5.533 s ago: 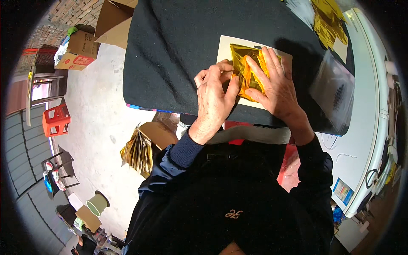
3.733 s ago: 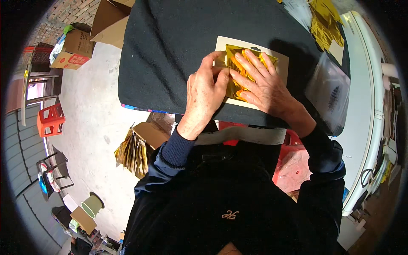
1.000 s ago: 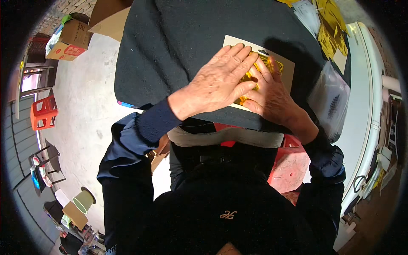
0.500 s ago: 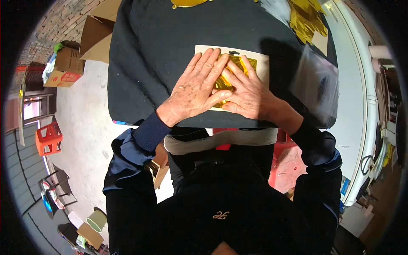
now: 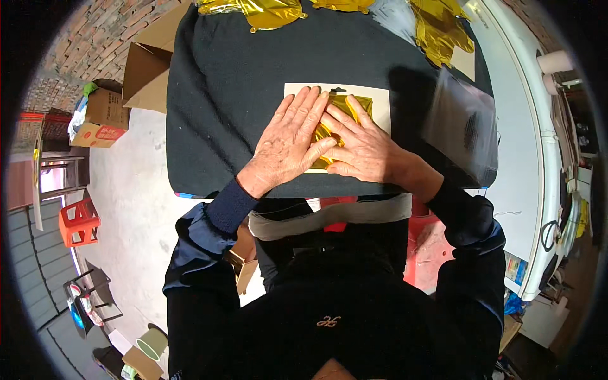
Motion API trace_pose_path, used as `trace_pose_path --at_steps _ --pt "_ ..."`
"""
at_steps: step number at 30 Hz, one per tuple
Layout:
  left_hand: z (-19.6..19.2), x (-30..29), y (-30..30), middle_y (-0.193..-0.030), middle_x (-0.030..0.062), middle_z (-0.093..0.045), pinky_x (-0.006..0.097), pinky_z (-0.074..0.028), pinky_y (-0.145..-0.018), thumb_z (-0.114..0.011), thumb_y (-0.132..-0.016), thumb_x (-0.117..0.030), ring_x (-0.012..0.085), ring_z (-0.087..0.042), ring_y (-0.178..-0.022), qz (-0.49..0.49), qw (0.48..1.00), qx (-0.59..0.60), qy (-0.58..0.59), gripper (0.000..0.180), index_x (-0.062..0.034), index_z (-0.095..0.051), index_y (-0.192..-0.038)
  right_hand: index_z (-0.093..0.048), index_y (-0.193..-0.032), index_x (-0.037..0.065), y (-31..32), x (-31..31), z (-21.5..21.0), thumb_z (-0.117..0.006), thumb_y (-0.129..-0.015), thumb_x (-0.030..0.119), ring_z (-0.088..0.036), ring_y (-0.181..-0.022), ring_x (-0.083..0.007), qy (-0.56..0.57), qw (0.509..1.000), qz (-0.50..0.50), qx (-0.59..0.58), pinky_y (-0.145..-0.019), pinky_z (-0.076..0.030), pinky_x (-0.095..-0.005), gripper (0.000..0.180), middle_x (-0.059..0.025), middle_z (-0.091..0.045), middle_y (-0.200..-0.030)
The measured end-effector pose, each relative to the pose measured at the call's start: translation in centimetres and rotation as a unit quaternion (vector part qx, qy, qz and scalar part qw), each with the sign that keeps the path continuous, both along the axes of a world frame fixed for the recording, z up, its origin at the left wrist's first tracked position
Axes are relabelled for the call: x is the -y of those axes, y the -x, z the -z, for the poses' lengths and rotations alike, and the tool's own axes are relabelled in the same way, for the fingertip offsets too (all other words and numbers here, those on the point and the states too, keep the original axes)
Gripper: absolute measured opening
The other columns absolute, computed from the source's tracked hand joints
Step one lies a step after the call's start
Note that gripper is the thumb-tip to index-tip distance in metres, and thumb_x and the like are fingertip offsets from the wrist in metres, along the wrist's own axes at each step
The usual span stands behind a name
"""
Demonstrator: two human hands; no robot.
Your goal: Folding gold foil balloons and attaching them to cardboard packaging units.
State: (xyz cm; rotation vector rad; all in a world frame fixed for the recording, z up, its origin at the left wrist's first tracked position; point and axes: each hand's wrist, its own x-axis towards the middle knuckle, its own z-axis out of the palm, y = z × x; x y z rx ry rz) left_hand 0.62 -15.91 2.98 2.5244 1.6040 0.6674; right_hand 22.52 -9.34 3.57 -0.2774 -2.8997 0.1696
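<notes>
A white card [image 5: 382, 111] with a hanger slot lies on the black-covered table in front of me. On it is folded, shiny gold foil [image 5: 361, 103], partly hidden under my hands. My left hand [image 5: 282, 142] lies flat over the card's left side, fingers stretched out toward its far edge. Over the middle and right of the foil rests my right hand [image 5: 367, 151], palm down, fingers spread. Both hands press on the foil and card, close together near the middle, and neither grips anything.
Gold foil pieces [image 5: 272, 14] lie along the table's far edge, with more gold foil [image 5: 440, 31] at the far right. Clear plastic bags [image 5: 462, 123] sit at the right edge. Cardboard boxes [image 5: 149, 76] and a red stool [image 5: 79, 221] stand on the floor at left.
The view has shifted, so the card and hands appear lower and more foil shows at the far edge. Both hands stay flat on the card and foil.
</notes>
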Motion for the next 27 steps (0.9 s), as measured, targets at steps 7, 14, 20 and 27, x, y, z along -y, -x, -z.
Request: trace_pose_path --at_steps 7,14,20,27 --pt "0.0 -0.1 -0.1 -0.162 0.0217 -0.035 0.049 -0.022 -0.126 -0.040 -0.107 -0.052 0.0355 -0.031 -0.152 -0.005 1.000 0.014 -0.001 0.071 -0.0040 -0.032 -0.159 -0.065 -0.136 0.019 -1.0 0.8 -0.8 -0.070 -0.088 0.046 -0.020 -0.156 -0.0397 0.028 0.999 0.020 0.000 -0.122 -0.011 -0.0666 0.055 -0.0244 -0.026 -0.164" --pt "-0.2 0.0 -0.4 -0.160 0.0225 -0.036 0.049 -0.022 -0.126 -0.042 -0.106 -0.053 0.0365 -0.032 -0.151 -0.010 0.999 -0.044 -0.015 0.067 -0.0067 -0.042 -0.155 -0.049 -0.150 0.007 -2.9 2.6 -0.7 -0.072 -0.085 0.040 -0.025 -0.153 -0.0398 0.033 0.996 0.078 -0.016 -0.123 -0.015 -0.0626 0.076 -0.0258 -0.031 -0.162" --pt "-0.3 0.1 -0.5 -0.159 0.0236 -0.037 0.050 -0.021 -0.126 -0.046 -0.102 -0.059 0.0372 -0.032 -0.151 -0.011 0.997 -0.071 -0.023 0.072 -0.0073 -0.047 -0.152 -0.037 -0.152 -0.006 -3.2 3.4 -1.4 -0.070 -0.087 0.036 -0.024 -0.154 -0.0392 0.021 0.979 0.199 -0.025 -0.125 -0.010 -0.0561 0.083 -0.0283 -0.033 -0.159" --pt "-0.4 0.1 -0.6 -0.160 0.0230 -0.036 0.051 -0.020 -0.125 -0.049 -0.100 -0.059 0.0360 -0.031 -0.151 -0.010 0.997 -0.067 -0.028 0.073 -0.0085 -0.046 -0.153 -0.037 -0.150 -0.011 -1.5 3.0 0.1 -0.060 -0.096 0.048 -0.026 -0.153 -0.0357 -0.028 0.955 0.292 -0.042 -0.125 -0.008 -0.0550 0.083 -0.0260 -0.033 -0.161"
